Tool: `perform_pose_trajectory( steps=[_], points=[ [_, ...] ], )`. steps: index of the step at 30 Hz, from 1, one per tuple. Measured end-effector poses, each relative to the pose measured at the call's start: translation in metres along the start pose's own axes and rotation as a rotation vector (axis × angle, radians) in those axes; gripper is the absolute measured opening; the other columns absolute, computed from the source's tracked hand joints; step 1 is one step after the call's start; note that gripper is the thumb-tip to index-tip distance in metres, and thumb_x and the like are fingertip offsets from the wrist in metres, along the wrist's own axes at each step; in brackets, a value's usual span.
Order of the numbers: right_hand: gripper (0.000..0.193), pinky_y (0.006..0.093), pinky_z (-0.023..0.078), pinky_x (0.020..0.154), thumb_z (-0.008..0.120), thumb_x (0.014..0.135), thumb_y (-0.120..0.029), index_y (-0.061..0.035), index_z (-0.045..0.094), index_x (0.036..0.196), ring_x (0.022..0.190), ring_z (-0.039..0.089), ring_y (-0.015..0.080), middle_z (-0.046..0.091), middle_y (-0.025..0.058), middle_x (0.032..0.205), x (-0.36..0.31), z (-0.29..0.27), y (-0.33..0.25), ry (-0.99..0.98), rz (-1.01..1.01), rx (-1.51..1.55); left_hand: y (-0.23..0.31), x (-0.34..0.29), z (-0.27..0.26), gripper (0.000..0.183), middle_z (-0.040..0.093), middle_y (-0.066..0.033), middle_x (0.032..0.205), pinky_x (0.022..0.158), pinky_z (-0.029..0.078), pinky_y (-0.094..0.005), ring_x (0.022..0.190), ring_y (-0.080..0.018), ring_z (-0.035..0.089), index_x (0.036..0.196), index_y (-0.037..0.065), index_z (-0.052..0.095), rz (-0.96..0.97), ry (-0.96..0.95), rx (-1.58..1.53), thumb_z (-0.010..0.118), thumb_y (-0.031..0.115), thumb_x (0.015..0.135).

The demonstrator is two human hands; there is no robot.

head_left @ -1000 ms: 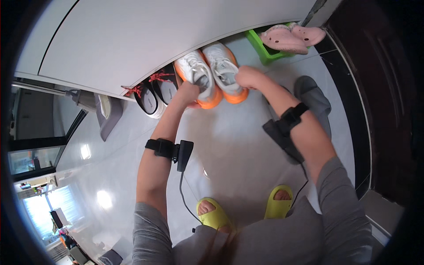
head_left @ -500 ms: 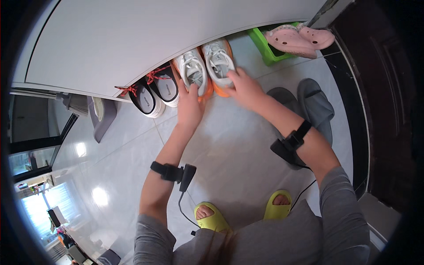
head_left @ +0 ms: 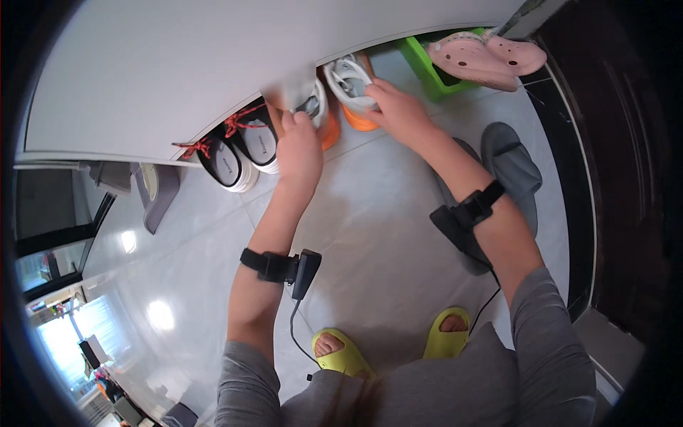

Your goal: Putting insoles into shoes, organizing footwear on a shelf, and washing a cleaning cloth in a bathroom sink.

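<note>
Two white sneakers with orange soles point toes-first under the edge of a pale cabinet point(head_left: 171, 64). My left hand point(head_left: 300, 146) pinches the heel collar of the left white sneaker point(head_left: 318, 107), whose front part is hidden by the cabinet. On the right white sneaker point(head_left: 346, 82), the fingers of my right hand point(head_left: 404, 114) are closed at the heel collar. Immediately left of my left hand stands a pair of black-and-white shoes point(head_left: 229, 164) with red laces, also partly under the cabinet.
Pink clogs point(head_left: 473, 58) rest on a green bin point(head_left: 427, 70) at the far right. Grey slides point(head_left: 512, 171) lie beneath and beyond my right forearm. A grey dustpan point(head_left: 155, 196) is at the left. A dark door point(head_left: 626, 142) borders the right side. Yellow-green slippers point(head_left: 343, 352) are on my feet.
Both white sneakers have moved away from me, farther under the cabinet, with my hands following at their heels. Less of their fronts shows now. The black-and-white shoes stay in place.
</note>
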State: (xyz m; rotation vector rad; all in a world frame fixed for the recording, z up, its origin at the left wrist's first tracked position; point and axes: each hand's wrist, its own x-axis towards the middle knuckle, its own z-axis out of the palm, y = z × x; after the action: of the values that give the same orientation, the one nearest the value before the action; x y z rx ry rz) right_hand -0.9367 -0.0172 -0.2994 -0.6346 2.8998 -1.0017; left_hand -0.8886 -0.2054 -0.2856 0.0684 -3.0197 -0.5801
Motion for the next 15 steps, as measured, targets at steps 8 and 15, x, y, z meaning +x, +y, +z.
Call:
perform_pose_trajectory(
  steps=[8, 15],
  points=[
    [0.032, 0.0349, 0.046, 0.068, 0.062, 0.075, -0.017, -0.0051, 0.045, 0.099, 0.084, 0.058, 0.0223, 0.050, 0.0077, 0.111, 0.005, 0.009, 0.001, -0.018, 0.047, -0.089, 0.011, -0.002, 0.003, 0.029, 0.038, -0.0272, 0.119, 0.066, 0.049, -0.0431, 0.082, -0.0409, 0.057, 0.093, -0.003, 0.040, 0.008, 0.050, 0.031, 0.056, 0.016, 0.079],
    [0.038, 0.0365, 0.045, 0.068, 0.062, 0.075, -0.023, -0.0044, 0.049, 0.105, 0.077, 0.059, 0.0269, 0.055, 0.0111, 0.104, -0.042, 0.029, 0.013, 0.387, -0.050, 0.049, -0.005, -0.022, 0.000, 0.067, 0.023, -0.0270, 0.131, 0.082, 0.044, -0.0440, 0.101, -0.0434, 0.048, 0.122, -0.005, 0.024, 0.121, 0.107, -0.252, 0.066, 0.017, 0.073]
  ],
)
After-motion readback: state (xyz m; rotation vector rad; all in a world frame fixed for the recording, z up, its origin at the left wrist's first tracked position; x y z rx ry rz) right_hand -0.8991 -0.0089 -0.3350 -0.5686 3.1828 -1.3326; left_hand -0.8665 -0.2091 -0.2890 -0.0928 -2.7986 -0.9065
